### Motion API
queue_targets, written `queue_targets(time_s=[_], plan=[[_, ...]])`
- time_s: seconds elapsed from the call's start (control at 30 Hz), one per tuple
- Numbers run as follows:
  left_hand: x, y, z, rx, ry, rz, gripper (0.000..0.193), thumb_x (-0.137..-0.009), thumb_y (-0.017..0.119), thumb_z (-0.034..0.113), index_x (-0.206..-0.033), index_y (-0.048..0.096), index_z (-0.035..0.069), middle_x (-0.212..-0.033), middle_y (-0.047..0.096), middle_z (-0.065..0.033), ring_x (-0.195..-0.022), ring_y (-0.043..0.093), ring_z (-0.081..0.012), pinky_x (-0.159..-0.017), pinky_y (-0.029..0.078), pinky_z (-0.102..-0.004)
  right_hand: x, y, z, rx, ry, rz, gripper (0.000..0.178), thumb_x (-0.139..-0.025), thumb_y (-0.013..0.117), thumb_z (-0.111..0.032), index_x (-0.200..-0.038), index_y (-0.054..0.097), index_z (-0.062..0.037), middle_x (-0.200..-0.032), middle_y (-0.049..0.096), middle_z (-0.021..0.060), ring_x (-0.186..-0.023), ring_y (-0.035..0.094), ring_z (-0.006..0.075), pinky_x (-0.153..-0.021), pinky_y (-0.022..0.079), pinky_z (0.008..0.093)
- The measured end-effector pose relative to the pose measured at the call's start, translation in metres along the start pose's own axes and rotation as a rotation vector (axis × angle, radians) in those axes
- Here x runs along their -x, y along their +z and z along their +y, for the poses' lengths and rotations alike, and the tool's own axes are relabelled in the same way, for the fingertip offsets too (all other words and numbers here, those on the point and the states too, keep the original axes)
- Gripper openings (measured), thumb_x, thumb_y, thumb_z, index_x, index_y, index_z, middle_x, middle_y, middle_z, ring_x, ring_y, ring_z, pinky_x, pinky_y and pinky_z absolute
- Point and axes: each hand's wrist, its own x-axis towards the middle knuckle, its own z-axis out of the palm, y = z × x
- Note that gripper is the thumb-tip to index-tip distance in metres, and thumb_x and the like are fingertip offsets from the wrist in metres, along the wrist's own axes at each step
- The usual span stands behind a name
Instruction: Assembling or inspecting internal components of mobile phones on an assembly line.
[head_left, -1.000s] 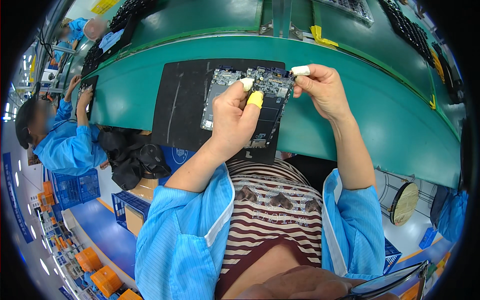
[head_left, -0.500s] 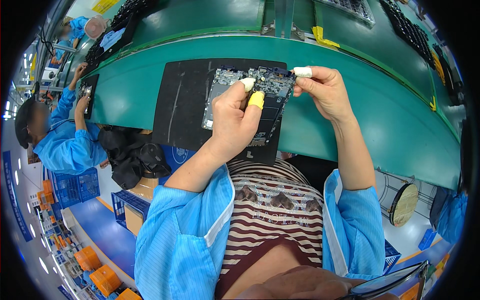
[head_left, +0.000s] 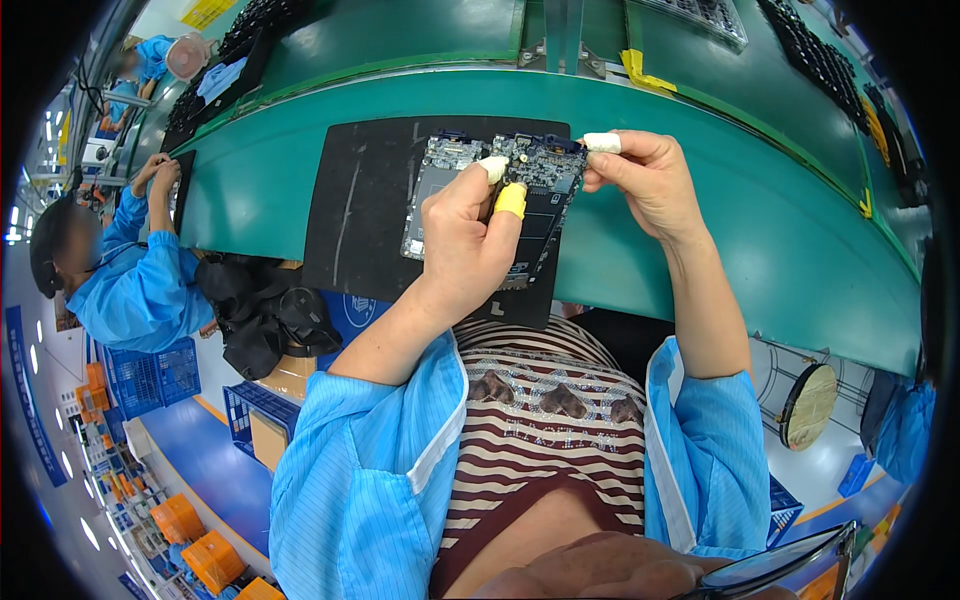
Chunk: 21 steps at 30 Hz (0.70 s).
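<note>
A dark circuit board panel (head_left: 545,205), crowded with small parts along its far side, lies over a black mat (head_left: 360,190) on the green bench. My left hand (head_left: 465,235) is closed over its middle, gripping it with thumb and forefinger; a yellow cover wraps one fingertip and a white cover another. At the panel's far right corner my right hand (head_left: 650,180) is pinched together, a white cover on its forefinger. Whatever lies between those fingertips is too small to make out. Part of the panel is hidden under my left hand.
A bench upright (head_left: 565,40) rises beyond the mat, with yellow tape (head_left: 643,72) to its right. At the left, a co-worker in a blue smock (head_left: 140,290) sits at the same bench. A black bag (head_left: 275,320) and blue crates (head_left: 155,375) are at the lower left.
My hands and the panel stay nearly in place, with only a slight shift of the view. The co-worker's hands have come closer together.
</note>
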Motion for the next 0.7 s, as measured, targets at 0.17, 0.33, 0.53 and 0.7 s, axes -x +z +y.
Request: queue_targets(time_s=[0.17,0.33,0.53,0.7], plan=[[0.0003,-0.0003,-0.0014,-0.009,0.008,0.004,0.018,-0.077,0.058,-0.004,-0.066,0.044,-0.002,-0.052,0.041,-0.0031,-0.045,0.034,-0.0055,-0.040,0.026,-0.0262,-0.0004,-0.0007,0.0038,-0.012,-0.010,0.001,0.017,-0.081,0.063,-0.002,-0.097,0.065,0.0038,-0.081,0.066,0.0099,-0.070,0.063,0.0139,-0.066,0.054,0.0260],[0.0006,-0.0005,-0.0031,0.006,0.009,0.005,0.019,-0.077,0.058,-0.004,-0.066,0.043,-0.002,-0.051,0.041,-0.0031,-0.045,0.033,-0.0054,-0.040,0.025,-0.0263,-0.0002,-0.0013,0.0068,0.033,-0.020,-0.002,0.016,-0.082,0.063,-0.002,-0.096,0.064,0.0042,-0.079,0.063,0.0092,-0.068,0.060,0.0146,-0.065,0.052,0.0272],[0.0009,-0.0027,0.0010,-0.009,-0.005,0.007,0.019,-0.077,0.058,-0.004,-0.066,0.043,-0.002,-0.051,0.041,-0.0032,-0.045,0.032,-0.0054,-0.040,0.025,-0.0266,0.0000,-0.0025,0.0064,0.034,-0.041,-0.044,0.018,-0.084,0.059,-0.002,-0.100,0.062,0.0054,-0.083,0.061,0.0096,-0.072,0.061,0.0151,-0.068,0.052,0.0275],[0.0008,-0.0039,0.0011,-0.012,0.010,0.032,0.018,-0.076,0.057,-0.005,-0.065,0.044,-0.002,-0.051,0.040,-0.0038,-0.045,0.033,-0.0065,-0.040,0.025,-0.0269,0.0000,-0.0016,0.0016,-0.006,-0.031,-0.083,0.020,-0.086,0.058,-0.004,-0.104,0.063,0.0037,-0.083,0.065,0.0095,-0.075,0.062,0.0150,-0.071,0.053,0.0276]])
